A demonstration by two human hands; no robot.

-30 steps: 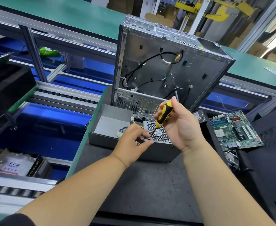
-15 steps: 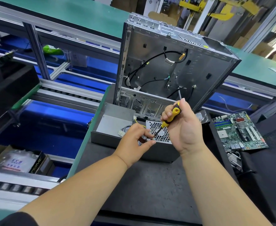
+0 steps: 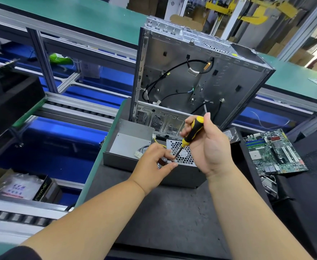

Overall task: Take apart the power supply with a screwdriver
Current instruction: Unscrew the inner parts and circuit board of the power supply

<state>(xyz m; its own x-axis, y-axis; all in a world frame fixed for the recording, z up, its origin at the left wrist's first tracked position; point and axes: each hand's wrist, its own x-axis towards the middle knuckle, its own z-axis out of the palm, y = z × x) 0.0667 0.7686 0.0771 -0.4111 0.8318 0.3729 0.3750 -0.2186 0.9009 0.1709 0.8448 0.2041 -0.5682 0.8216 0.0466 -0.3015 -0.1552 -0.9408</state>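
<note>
A grey metal power supply (image 3: 127,145) lies flat on the dark mat, its honeycomb fan grille facing up and loose wires with a white connector on top. My right hand (image 3: 209,147) grips a yellow-and-black screwdriver (image 3: 192,132), tilted, with its tip down at the near left corner of the grille. My left hand (image 3: 154,162) rests on the casing's near edge, with finger and thumb pinched around the shaft close to the tip. The screw itself is hidden by my fingers.
An empty silver computer case (image 3: 197,77) stands upright just behind the power supply. A green motherboard (image 3: 273,152) lies to the right on black foam. A roller conveyor (image 3: 73,109) and blue bins run along the left. A box of bagged parts (image 3: 20,186) sits at lower left.
The screwdriver handle has turned slightly in my right hand while the tip stays at the same corner. My left hand keeps its pinch. The view has shifted a little.
</note>
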